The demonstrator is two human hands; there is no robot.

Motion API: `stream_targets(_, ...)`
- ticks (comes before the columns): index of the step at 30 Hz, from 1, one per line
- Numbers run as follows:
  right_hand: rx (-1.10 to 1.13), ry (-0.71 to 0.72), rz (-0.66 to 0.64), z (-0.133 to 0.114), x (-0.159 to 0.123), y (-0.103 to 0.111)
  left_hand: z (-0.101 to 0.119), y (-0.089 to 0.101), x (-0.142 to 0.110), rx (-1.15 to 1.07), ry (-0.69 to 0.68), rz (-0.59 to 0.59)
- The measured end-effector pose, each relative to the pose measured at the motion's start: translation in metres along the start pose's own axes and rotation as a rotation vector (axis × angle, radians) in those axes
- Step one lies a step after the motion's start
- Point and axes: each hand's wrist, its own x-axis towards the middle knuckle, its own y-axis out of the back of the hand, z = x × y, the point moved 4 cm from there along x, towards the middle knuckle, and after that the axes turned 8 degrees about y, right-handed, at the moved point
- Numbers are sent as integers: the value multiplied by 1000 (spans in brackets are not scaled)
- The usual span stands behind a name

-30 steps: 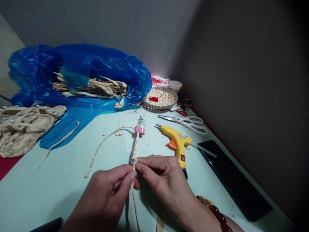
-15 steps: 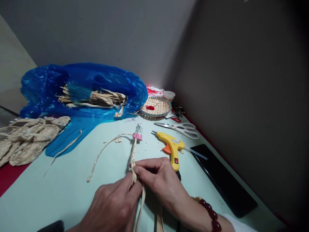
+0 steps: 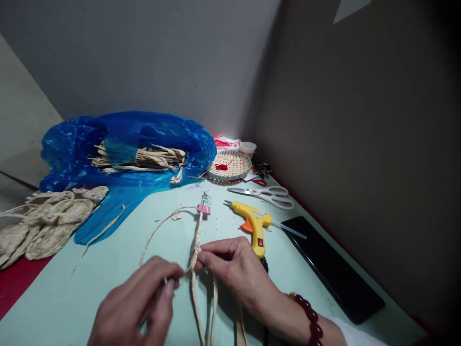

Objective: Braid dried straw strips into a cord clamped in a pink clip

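A braided straw cord (image 3: pixel 197 235) lies on the pale green table (image 3: pixel 108 269), its far end held by a pink binder clip (image 3: pixel 203 208). My right hand (image 3: pixel 230 262) pinches the braid where the plaiting ends. Pulled out to the left, my left hand (image 3: pixel 139 302) is closed on one loose straw strand (image 3: pixel 180 278). Other loose strands (image 3: pixel 212 307) hang toward me between the hands. A second braided length (image 3: pixel 158 230) curves left from the clip.
A yellow glue gun (image 3: pixel 254 223) lies just right of my right hand, with white scissors (image 3: pixel 268 194) and a black phone (image 3: pixel 333 266) beyond. A blue plastic bag (image 3: pixel 126 149) of straw, a woven straw piece (image 3: pixel 50 223) and a small woven tray (image 3: pixel 230 166) sit further back.
My left hand has drawn away to the left with one strand, opening a gap from the right hand. The camera view has tilted up slightly.
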Motion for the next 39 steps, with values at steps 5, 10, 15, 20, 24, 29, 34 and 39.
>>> stream_targets(5,-35,32,-23,6,-1,-2,-12,-13,21,-210,455,-248)
stream_targets(10,-47,14,-24,4,-2,-2,-15,-23,28,-354,608,-283)
stream_targets(15,-128,22,-40,1,-2,0,-13,-21,23,-319,609,-235)
stream_targets(20,-124,29,-25,6,-2,0,-3,-20,17,-60,382,-130)
stream_targets(24,-32,44,-37,11,-1,-3,7,-21,12,189,6,-9)
stream_targets(29,2,10,-72,14,0,-3,12,-22,11,284,-291,43)
stream_targets(34,22,3,-95,11,-1,-3,18,-20,13,317,-418,20)
stream_targets(39,-55,-16,-80,4,-1,0,3,-15,26,174,-60,-74)
